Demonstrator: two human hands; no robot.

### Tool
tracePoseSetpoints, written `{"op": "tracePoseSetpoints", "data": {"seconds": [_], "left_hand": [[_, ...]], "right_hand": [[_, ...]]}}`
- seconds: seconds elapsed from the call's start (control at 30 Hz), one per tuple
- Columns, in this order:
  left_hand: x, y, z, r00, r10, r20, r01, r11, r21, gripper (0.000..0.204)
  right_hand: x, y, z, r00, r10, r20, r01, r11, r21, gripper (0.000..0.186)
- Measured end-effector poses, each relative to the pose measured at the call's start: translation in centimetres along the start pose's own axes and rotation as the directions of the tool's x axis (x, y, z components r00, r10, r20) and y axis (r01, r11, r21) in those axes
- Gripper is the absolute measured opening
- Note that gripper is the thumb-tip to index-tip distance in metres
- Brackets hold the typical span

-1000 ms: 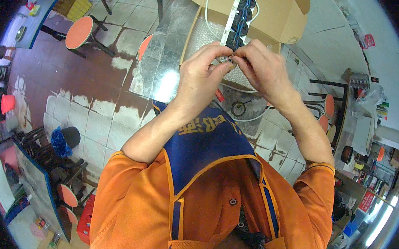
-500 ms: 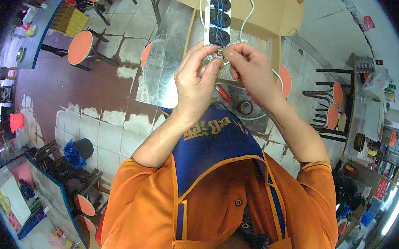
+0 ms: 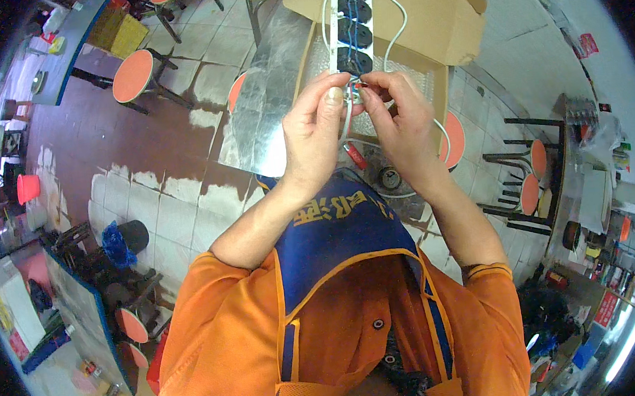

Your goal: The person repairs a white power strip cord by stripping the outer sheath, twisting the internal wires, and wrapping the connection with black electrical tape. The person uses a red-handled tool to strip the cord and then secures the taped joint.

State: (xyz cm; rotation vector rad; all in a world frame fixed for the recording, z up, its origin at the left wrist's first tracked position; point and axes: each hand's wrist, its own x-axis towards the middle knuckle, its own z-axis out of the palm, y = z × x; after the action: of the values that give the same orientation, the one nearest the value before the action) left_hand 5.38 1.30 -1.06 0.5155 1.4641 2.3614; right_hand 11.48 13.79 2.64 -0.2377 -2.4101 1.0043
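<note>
An opened power strip (image 3: 353,35) with a white housing, black socket blocks and blue wires along it points away from me. My left hand (image 3: 314,128) pinches the left side of its near end, thumb on top. On the other side, my right hand (image 3: 402,117) is closed on the same end, thumb and fingers beside a small red and white part (image 3: 356,92). Fingertips partly hide that part. A white cable (image 3: 346,126) hangs from the near end between my hands. Another stretch of white cable (image 3: 399,27) loops to the right of the strip.
Behind the strip, an open cardboard box (image 3: 422,14) holds bubble wrap (image 3: 405,81). It stands on a grey table (image 3: 259,103). Nearer me lie a red-handled tool (image 3: 356,155) and a black round object (image 3: 390,177). Stools with orange seats (image 3: 132,75) stand around.
The strip's near end has come slightly toward me. My right hand has turned, its thumb now along the end. The grey-white cable end now hangs visibly between my hands.
</note>
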Motion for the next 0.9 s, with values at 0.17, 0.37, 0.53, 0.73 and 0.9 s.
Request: {"op": "tracePoseSetpoints", "data": {"seconds": [0.17,0.37,0.53,0.73,0.9], "left_hand": [[-0.4,-0.4,-0.2,1.0,0.003,0.022,-0.005,0.997,0.078,0.033],[-0.7,-0.3,0.1,1.0,-0.026,-0.004,0.026,1.0,0.01,0.04],[-0.4,-0.5,-0.5,0.995,0.099,-0.032,-0.091,0.978,0.187,0.04],[-0.6,-0.3,-0.2,0.99,0.144,-0.007,-0.14,0.976,0.166,0.039],[-0.6,0.3,-0.2,0.998,0.069,-0.007,-0.067,0.99,0.127,0.035]], "right_hand": [[0.3,0.6,-0.1,0.997,-0.083,0.0,0.083,0.995,-0.057,0.013],[0.1,0.8,0.2,0.999,0.049,0.015,-0.048,0.998,-0.033,0.02],[-0.3,-0.5,0.6,0.999,-0.01,0.034,0.013,0.995,-0.096,0.035],[-0.5,-0.8,-0.2,0.982,0.156,0.103,-0.158,0.987,0.018,0.04],[0.4,-0.7,-1.9,0.989,0.014,0.148,0.004,0.993,-0.118,0.038]]}}
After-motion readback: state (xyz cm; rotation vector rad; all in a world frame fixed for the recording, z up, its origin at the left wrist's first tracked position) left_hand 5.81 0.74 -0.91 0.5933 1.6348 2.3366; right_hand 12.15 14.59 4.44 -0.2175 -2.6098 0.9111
